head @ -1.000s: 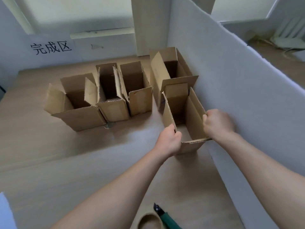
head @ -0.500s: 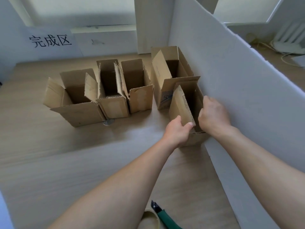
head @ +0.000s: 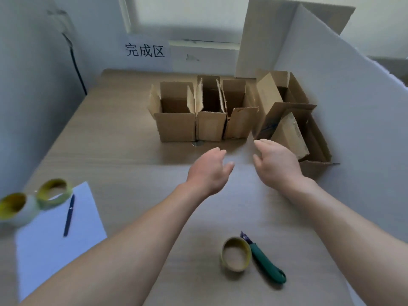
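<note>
Brown cardboard makes up the open box [head: 309, 140] that stands nearest to our hands. It sits on the tabletop [head: 123, 138], right up against the white board wall [head: 353, 96] on the right side. Its top flaps stick up and out, and one flap leans over the opening. Our right hand [head: 273, 164] hovers just beside this box, near its left flap. The fingers are loose and a little bent, and they hold nothing. Our left hand [head: 208, 171] hangs next to it, a bit more to the left, and it is loose and holds nothing too. The two palms face each other with a gap between them. Behind the near box stands a second box [head: 280, 93], also open, close to the same white wall. Further left we see a row of three boxes [head: 210, 111], all open, packed side by side. Close to us on the tabletop lies a small tape roll [head: 235, 253], and a green knife [head: 267, 263] lies just beside it. On the left lies a white paper [head: 55, 239] with a blue pen [head: 68, 215] on top. Two more tape rolls [head: 54, 192] sit at its far corner. A white sign [head: 145, 50] with black writing hangs on the back wall.
</note>
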### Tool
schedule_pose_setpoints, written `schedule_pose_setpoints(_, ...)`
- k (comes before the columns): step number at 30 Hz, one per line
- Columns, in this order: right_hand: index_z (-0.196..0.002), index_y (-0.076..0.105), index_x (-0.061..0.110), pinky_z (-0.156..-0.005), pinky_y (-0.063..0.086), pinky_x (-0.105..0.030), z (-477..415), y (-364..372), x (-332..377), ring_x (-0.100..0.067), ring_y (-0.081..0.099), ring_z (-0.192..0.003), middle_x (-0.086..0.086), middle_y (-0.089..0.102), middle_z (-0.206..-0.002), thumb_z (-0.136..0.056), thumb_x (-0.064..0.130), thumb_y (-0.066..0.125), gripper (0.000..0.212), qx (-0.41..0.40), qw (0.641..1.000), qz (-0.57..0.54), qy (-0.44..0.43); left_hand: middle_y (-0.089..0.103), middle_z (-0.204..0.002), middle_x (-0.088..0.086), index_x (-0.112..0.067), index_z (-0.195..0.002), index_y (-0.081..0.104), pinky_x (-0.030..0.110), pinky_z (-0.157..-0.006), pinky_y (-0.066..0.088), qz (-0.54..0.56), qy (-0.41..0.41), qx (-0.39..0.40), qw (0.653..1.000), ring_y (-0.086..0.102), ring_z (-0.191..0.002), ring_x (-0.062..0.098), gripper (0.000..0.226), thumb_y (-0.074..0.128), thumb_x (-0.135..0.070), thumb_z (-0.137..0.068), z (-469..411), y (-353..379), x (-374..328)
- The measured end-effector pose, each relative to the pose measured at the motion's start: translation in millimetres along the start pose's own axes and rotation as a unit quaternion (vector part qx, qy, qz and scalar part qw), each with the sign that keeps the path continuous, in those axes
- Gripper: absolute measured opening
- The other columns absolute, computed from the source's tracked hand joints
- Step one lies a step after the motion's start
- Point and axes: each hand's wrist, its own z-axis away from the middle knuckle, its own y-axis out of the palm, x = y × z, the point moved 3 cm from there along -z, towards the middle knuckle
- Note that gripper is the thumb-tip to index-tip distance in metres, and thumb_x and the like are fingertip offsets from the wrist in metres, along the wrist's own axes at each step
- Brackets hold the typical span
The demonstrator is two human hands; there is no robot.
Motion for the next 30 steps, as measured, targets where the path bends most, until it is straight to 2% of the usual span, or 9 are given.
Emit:
schedule_pose_setpoints(3, -0.126, 0.059, 0.008, -0.094, 0.050, -0.043, 8, 11, 49, -0.030, 0.056, -0.116, -0.010, 0.063, -0.124, -0.098, 0.022, 0.047, 0.033, 0.020, 0.999, -0.012, -0.049, 0.047, -0.141, 0.008, -0.009, -0.132, 0.052, 0.041, -0.104, 0.039, -0.041, -0.047, -0.033, 0.998, 0.040, -0.132, 0.022, 0.045, 0.044, -0.040, -0.101, 44, -25, 34)
schedule_pose_setpoints(10, -0.118, 0.059, 0.006, -0.089, 0.049, -0.042, 44, 31, 169, -0.032, 0.054, -0.116, -0.009, 0.061, -0.123, -0.094, 0.025, 0.052, 0.031, 0.065, 0.976, -0.067, -0.197, 0.044, -0.145, 0.005, -0.012, -0.135, 0.049, 0.040, -0.105, 0.038, -0.115, -0.172, -0.118, 0.971, 0.036, -0.135, 0.022, 0.046, 0.044, -0.042, -0.101, 165, -69, 93)
schedule_pose_setpoints(13, -0.113, 0.058, 0.009, -0.081, 0.052, -0.041, 78, 36, 208, -0.032, 0.056, -0.106, -0.006, 0.062, -0.118, -0.092, 0.028, 0.052, 0.029, 0.091, 0.956, -0.081, -0.269, 0.051, -0.127, 0.000, -0.014, -0.125, 0.052, 0.040, -0.093, 0.041, -0.141, -0.240, -0.147, 0.949, 0.044, -0.122, 0.022, 0.041, 0.044, -0.044, -0.099, 232, -72, 106)
schedule_pose_setpoints(15, -0.116, 0.058, 0.009, -0.081, 0.051, -0.041, 106, 35, 232, -0.032, 0.056, -0.106, -0.006, 0.062, -0.119, -0.093, 0.029, 0.052, 0.031, 0.109, 0.936, -0.089, -0.321, 0.052, -0.116, -0.002, -0.015, -0.119, 0.053, 0.038, -0.085, 0.041, -0.151, -0.286, -0.168, 0.931, 0.045, -0.115, 0.021, 0.037, 0.043, -0.045, -0.099, 279, -71, 108)
schedule_pose_setpoints(19, -0.131, 0.054, 0.014, -0.085, 0.048, -0.037, 167, 28, 276, -0.030, 0.054, -0.116, -0.002, 0.057, -0.133, -0.098, 0.028, 0.049, 0.037, 0.139, 0.899, -0.095, -0.403, 0.054, -0.124, -0.001, -0.016, -0.123, 0.053, 0.036, -0.084, 0.041, -0.146, -0.373, -0.213, 0.891, 0.047, -0.119, 0.022, 0.039, 0.044, -0.045, -0.099, 373, -67, 105)
schedule_pose_setpoints(21, -0.132, 0.054, 0.013, -0.088, 0.048, -0.038, 200, 26, 297, -0.030, 0.054, -0.116, -0.003, 0.056, -0.136, -0.097, 0.028, 0.049, 0.039, 0.150, 0.876, -0.102, -0.446, 0.055, -0.123, -0.001, -0.017, -0.118, 0.055, 0.034, -0.080, 0.038, -0.142, -0.412, -0.226, 0.871, 0.047, -0.120, 0.022, 0.036, 0.044, -0.044, -0.099, 419, -61, 100)
schedule_pose_setpoints(22, -0.130, 0.055, 0.011, -0.088, 0.049, -0.040, 218, 24, 307, -0.030, 0.055, -0.115, -0.005, 0.057, -0.135, -0.096, 0.028, 0.049, 0.038, 0.154, 0.866, -0.108, -0.464, 0.055, -0.127, -0.001, -0.017, -0.120, 0.055, 0.034, -0.084, 0.039, -0.139, -0.431, -0.228, 0.862, 0.045, -0.124, 0.022, 0.037, 0.043, -0.045, -0.099, 441, -58, 97)
schedule_pose_setpoints(25, -0.129, 0.056, 0.010, -0.092, 0.047, -0.039, 272, 15, 332, -0.030, 0.054, -0.118, -0.007, 0.059, -0.134, -0.097, 0.028, 0.051, 0.038, 0.162, 0.834, -0.114, -0.516, 0.048, -0.145, 0.000, -0.018, -0.137, 0.050, 0.040, -0.107, 0.037, -0.128, -0.482, -0.236, 0.834, 0.036, -0.138, 0.022, 0.047, 0.042, -0.046, -0.100, 505, -44, 92)
schedule_pose_setpoints(30, -0.133, 0.055, 0.017, -0.089, 0.046, -0.034, 358, 5, 364, -0.024, 0.056, -0.117, -0.001, 0.061, -0.133, -0.095, 0.032, 0.053, 0.041, 0.154, 0.787, -0.107, -0.587, 0.043, -0.152, 0.000, -0.018, -0.143, 0.044, 0.043, -0.112, 0.033, -0.120, -0.536, -0.256, 0.795, 0.029, -0.145, 0.023, 0.052, 0.040, -0.048, -0.101, 599, -24, 79)
